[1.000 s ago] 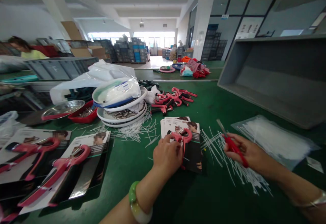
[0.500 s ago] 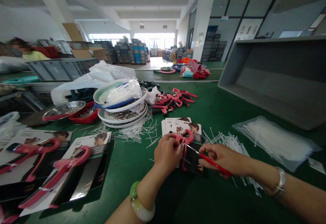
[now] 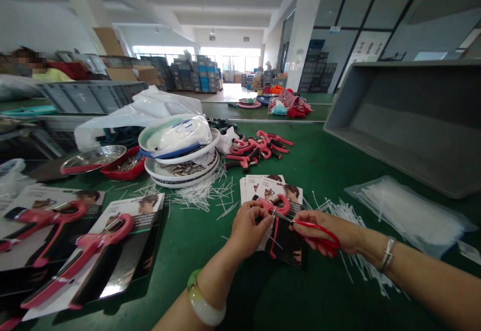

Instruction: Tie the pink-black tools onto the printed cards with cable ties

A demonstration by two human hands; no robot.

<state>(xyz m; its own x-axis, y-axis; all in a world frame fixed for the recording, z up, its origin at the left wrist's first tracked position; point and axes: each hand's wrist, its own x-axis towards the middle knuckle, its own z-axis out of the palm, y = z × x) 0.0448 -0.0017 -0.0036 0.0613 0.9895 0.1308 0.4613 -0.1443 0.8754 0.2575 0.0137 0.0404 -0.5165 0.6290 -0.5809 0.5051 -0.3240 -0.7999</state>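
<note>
My left hand (image 3: 250, 228) is closed, thumb and fingers pinched at a thin white cable tie by a pink plier-like tool (image 3: 278, 205). That tool lies on a printed card (image 3: 292, 230) atop a small stack. In my right hand (image 3: 319, 228) are red-handled scissors (image 3: 326, 240), their metal blades pointing left to the tie near my left fingertips. Whether the blades touch the tie is too small to tell. Loose white cable ties (image 3: 349, 218) lie under and beside my right wrist. At the left, more pink tools (image 3: 90, 251) rest on printed cards.
Stacked white trays (image 3: 182, 168) with metal parts stand left of centre, beside a red dish (image 3: 126, 165). Pink tools (image 3: 259, 145) are heaped behind the cards. A bag of cable ties (image 3: 409, 210) and large grey bin (image 3: 409, 120) are at right. A person (image 3: 45, 67) is far left.
The scissors have turned in my right hand, showing their red handle loops more fully. My right hand has shifted slightly, and the view has moved a little.
</note>
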